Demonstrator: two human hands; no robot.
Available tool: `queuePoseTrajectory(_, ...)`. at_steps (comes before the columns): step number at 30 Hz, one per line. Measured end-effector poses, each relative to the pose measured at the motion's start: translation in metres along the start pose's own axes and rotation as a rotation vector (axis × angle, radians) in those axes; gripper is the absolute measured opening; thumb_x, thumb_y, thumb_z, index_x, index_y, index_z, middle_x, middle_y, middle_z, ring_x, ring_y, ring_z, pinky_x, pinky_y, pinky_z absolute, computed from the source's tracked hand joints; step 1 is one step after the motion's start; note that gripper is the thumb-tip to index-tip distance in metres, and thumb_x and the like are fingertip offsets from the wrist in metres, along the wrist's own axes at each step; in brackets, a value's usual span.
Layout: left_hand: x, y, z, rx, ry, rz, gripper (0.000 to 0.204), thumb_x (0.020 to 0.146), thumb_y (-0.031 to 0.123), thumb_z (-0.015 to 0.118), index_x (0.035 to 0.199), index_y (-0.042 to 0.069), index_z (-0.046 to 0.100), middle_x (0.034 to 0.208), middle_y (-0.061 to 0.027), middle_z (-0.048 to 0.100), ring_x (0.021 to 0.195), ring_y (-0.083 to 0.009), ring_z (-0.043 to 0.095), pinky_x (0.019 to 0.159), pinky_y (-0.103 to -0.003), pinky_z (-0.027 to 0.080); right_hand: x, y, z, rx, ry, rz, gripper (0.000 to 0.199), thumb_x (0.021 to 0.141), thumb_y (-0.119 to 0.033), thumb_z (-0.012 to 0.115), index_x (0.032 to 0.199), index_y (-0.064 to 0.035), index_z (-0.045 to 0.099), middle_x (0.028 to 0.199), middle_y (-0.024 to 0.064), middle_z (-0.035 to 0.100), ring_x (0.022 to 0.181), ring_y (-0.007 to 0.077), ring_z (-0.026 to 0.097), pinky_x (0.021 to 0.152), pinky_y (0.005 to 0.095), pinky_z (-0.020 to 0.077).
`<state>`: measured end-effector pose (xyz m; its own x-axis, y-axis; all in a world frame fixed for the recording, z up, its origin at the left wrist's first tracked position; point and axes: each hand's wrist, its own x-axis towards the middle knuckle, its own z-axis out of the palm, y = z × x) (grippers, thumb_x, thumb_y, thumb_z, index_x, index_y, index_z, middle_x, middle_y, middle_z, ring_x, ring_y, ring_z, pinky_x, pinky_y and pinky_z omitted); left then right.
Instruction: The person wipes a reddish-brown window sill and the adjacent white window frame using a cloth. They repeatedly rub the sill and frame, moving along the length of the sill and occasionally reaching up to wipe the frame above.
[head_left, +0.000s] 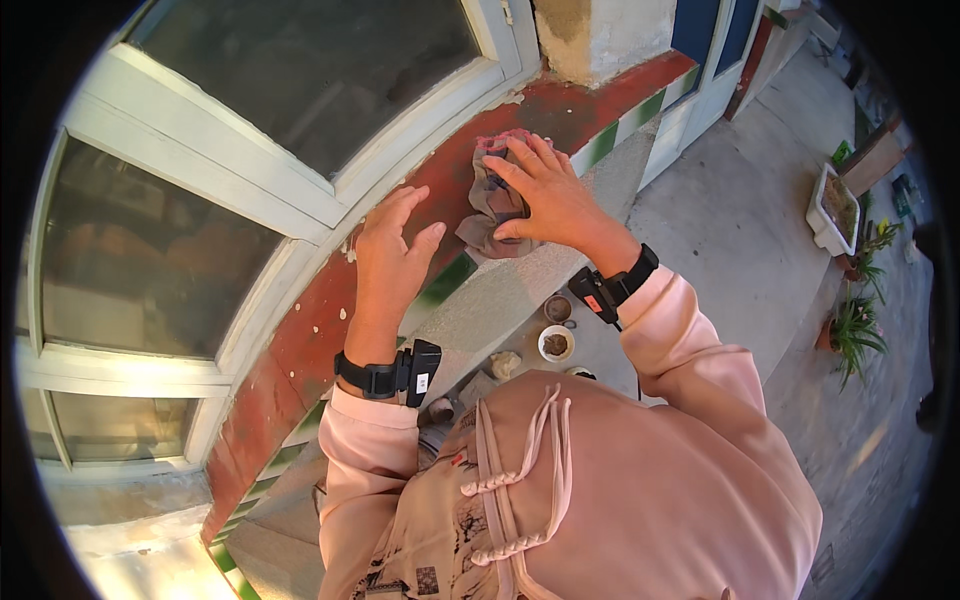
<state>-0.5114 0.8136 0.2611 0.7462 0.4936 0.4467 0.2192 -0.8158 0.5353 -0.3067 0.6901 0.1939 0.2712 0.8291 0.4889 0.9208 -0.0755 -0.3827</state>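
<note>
The window [230,130] fills the upper left of the frame, and the sill [330,300] runs below it from lower left to upper right. The left hand [390,255] lies flat on the sill at centre. The right hand [550,195] sits to its upper right, pressing a cloth [490,205] onto the sill. Below the hands, 2 small pots [556,330] stand on the ground. A planter [832,208] and a plant [855,335] stand at the right edge.
</note>
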Motion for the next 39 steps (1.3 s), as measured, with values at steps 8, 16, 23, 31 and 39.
queuePoseTrajectory(8, -0.05, -0.007, -0.015, -0.085, 0.044, -0.033, 0.036, 0.079, 0.01, 0.074, 0.115, 0.007, 0.067, 0.123, -0.0168, 0.063, 0.113, -0.0313, 0.059, 0.095, -0.038, 0.048, 0.007, -0.007, 0.023, -0.326, -0.155, -0.062, 0.09, 0.057, -0.042, 0.086, 0.139, -0.0317, 0.05, 0.151, 0.0116, 0.036, 0.143, 0.0409, 0.024, 0.11, 0.0611, 0.0246)
queuePoseTrajectory(16, -0.059, -0.01, -0.005, -0.097, 0.005, 0.08, 0.033, 0.078, 0.009, 0.074, 0.111, 0.007, 0.068, 0.121, -0.0157, 0.064, 0.109, -0.0317, 0.061, 0.091, -0.038, 0.05, -0.001, 0.015, 0.012, -0.386, -0.138, -0.202, 0.086, 0.058, -0.02, 0.087, 0.135, -0.028, 0.051, 0.146, 0.004, 0.042, 0.14, 0.0312, 0.032, 0.109, 0.048, 0.0338)
queuePoseTrajectory(23, -0.073, -0.015, -0.017, 0.003, 0.1, -0.043, 0.031, 0.08, 0.007, 0.073, 0.11, 0.007, 0.069, 0.121, -0.0149, 0.064, 0.108, -0.0297, 0.062, 0.09, -0.036, 0.051, 0.013, 0.085, -0.018, -0.467, -0.169, -0.388, 0.083, 0.06, -0.015, 0.084, 0.134, -0.0301, 0.05, 0.139, 0.0031, 0.047, 0.135, 0.031, 0.04, 0.109, 0.0437, 0.0363)
queuePoseTrajectory(31, -0.08, -0.028, -0.014, 0.054, 0.407, -0.304, 0.024, 0.087, 0.004, 0.066, 0.11, 0.003, 0.068, 0.121, -0.0142, 0.065, 0.11, -0.0245, 0.062, 0.094, -0.034, 0.048, 0.026, 0.181, -0.054, -0.368, -0.092, -0.58, 0.058, 0.069, -0.007, 0.072, 0.123, -0.0206, 0.056, 0.132, 0.0069, 0.05, 0.128, 0.0311, 0.045, 0.108, 0.0444, 0.0376)
queuePoseTrajectory(39, -0.102, -0.013, 0.02, -0.017, 0.627, -0.503, 0.021, 0.093, 0.001, 0.06, 0.113, -0.002, 0.066, 0.118, -0.0113, 0.066, 0.11, -0.0174, 0.06, 0.097, -0.03, 0.047, 0.039, 0.292, -0.106, -0.401, -0.092, -0.65, 0.036, 0.079, -0.007, 0.061, 0.114, -0.0155, 0.059, 0.12, 0.0085, 0.055, 0.118, 0.0305, 0.051, 0.103, 0.0418, 0.0409)
